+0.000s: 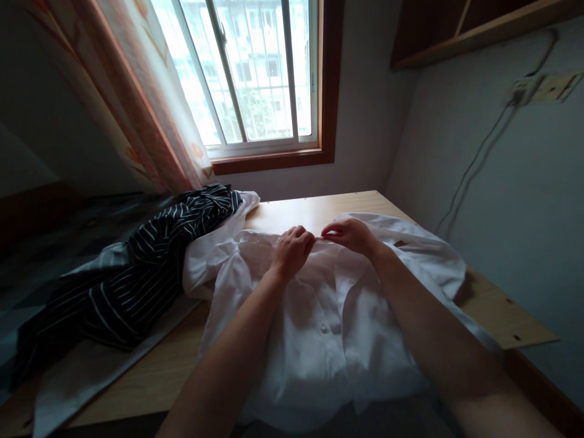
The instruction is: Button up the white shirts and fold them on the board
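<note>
A white button-up shirt [314,328] lies spread over the wooden table, its button front facing up and its sleeves out to both sides. At the shirt's far edge, around the collar, my left hand [294,248] is closed on the cloth. Just to its right, my right hand [349,235] pinches the same edge between thumb and fingers. A short strip of white fabric shows between the two hands. The fingertips of my left hand are partly hidden behind its knuckles.
Black-and-white striped clothing [150,255] lies heaped on the left, with more white cloth under it. The wooden tabletop [314,210] reaches toward a window [255,73] with a patterned curtain [123,85]. On the right wall, a cable hangs from a socket [524,91] below a shelf [483,36].
</note>
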`<state>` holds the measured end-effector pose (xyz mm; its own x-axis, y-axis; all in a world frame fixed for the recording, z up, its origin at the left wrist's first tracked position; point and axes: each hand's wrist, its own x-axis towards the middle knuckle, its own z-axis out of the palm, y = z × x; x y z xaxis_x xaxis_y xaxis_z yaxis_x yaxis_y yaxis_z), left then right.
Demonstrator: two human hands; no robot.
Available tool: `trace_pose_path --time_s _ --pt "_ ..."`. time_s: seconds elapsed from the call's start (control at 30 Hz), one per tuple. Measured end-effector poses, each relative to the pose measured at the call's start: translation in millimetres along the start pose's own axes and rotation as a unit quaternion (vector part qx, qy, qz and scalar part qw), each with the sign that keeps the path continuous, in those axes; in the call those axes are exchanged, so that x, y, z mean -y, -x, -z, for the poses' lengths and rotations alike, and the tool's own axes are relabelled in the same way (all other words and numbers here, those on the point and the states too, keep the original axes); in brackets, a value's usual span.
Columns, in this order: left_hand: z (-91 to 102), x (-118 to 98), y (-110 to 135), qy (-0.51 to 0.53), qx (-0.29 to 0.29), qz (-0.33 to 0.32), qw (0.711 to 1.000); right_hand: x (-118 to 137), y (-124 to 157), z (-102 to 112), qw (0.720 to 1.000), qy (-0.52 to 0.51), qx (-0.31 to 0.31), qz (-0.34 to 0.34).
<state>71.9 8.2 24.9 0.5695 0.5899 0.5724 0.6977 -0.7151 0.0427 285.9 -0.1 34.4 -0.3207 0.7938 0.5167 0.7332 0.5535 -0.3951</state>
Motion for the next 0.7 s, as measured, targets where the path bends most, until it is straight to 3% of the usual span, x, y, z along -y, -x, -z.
trace_pose_path --time_s 0.13,0.37,0.57,0.7 --pt "1.8 -1 -1 -0.021 0.012 0.005 1.0 4 -1 1 0.997 0.078 -0.007 -0.006" --pt "-2.2 6 1 -0.063 -0.03 -0.024 0.997 8 -5 4 0.995 0.085 -0.036 0.031" --pt "-7.4 9 3 -0.044 -0.009 0.023 0.999 -14 -6 28 0.999 0.037 0.022 -0.019" --pt "-11.9 10 4 -0.041 0.001 0.035 0.999 -28 5 41 0.997 0.064 0.04 0.002"
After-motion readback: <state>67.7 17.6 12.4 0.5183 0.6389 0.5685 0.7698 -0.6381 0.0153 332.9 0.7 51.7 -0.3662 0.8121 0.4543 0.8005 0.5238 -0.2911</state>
